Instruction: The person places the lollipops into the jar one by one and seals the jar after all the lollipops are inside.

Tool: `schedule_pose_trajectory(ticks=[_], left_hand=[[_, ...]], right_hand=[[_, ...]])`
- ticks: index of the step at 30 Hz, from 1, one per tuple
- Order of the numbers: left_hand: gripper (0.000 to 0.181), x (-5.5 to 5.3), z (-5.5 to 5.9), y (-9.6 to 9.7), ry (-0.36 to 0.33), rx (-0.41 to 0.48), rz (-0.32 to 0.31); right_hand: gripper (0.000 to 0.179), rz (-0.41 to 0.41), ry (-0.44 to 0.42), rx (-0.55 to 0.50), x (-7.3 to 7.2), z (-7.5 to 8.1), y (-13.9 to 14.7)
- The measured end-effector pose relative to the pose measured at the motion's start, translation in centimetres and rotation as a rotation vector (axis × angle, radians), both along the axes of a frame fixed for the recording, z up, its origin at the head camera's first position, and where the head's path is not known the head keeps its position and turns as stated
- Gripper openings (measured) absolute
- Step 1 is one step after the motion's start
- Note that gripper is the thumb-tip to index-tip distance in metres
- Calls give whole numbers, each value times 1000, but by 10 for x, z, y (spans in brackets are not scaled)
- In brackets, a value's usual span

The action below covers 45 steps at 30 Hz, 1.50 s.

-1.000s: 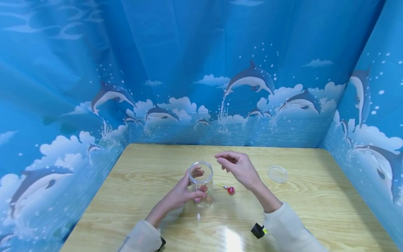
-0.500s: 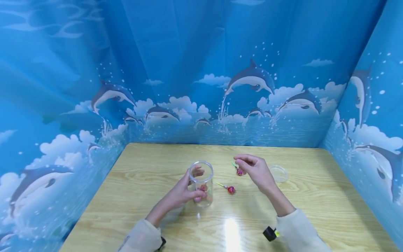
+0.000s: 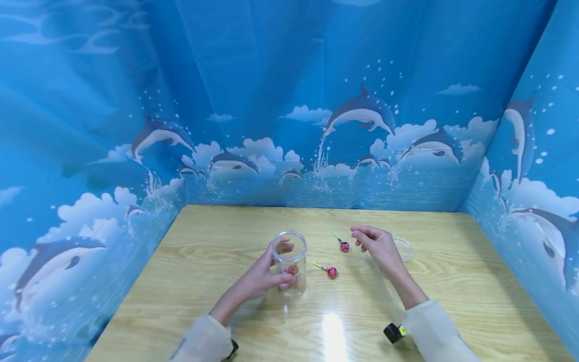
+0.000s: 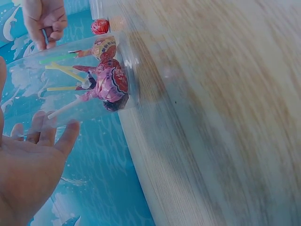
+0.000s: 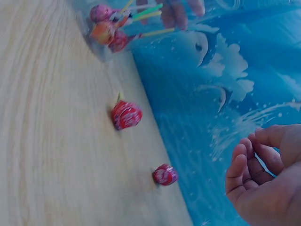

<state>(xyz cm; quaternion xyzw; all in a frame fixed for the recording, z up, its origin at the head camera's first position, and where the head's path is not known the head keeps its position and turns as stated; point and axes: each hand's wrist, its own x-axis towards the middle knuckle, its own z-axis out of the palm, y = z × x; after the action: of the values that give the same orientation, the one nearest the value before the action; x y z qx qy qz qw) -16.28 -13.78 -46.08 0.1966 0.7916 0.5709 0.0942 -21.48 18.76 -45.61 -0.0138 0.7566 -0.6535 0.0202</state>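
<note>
My left hand (image 3: 260, 276) grips a clear round jar (image 3: 289, 254) from its left side, thumb at the front and fingers behind. The jar stands upright on the table, uncovered. Several wrapped lollipops (image 4: 108, 84) are inside, heads at the bottom and sticks up. To the jar's right lies a red lollipop with a yellow stick (image 3: 331, 272). Farther back lies another red lollipop with a green stick (image 3: 345, 247). My right hand (image 3: 380, 249) hovers just right of that one, fingers loosely bent, holding nothing. In the right wrist view both loose lollipops show, apart from the hand.
A clear round lid (image 3: 404, 250) lies on the wooden table (image 3: 452, 281), partly hidden behind my right hand. Blue dolphin-print curtains (image 3: 271, 100) rise along the table's back and sides.
My right hand has moved right, away from the jar, uncovering the green-stick lollipop that it hid before. The left hand and the jar have stayed in place.
</note>
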Motion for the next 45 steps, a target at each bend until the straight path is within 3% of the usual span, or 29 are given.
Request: schedule_pose_trajectory(ticks=[16,25,35,45], left_hand=[[87,-1,-2,0,17,-12,4],[87,1,-1,1,6,-20,13],[88,1,-2,1,3,-25,12],[87,2,-1,1,12,-26,10]], right_hand=[[41,-40,-104,28,-25,-38,3],[37,-18,-105,46,-31,-51,1],[32,13,-106,219,-27,-55,-2],[28,83,-137,248,-11,-51,-1]])
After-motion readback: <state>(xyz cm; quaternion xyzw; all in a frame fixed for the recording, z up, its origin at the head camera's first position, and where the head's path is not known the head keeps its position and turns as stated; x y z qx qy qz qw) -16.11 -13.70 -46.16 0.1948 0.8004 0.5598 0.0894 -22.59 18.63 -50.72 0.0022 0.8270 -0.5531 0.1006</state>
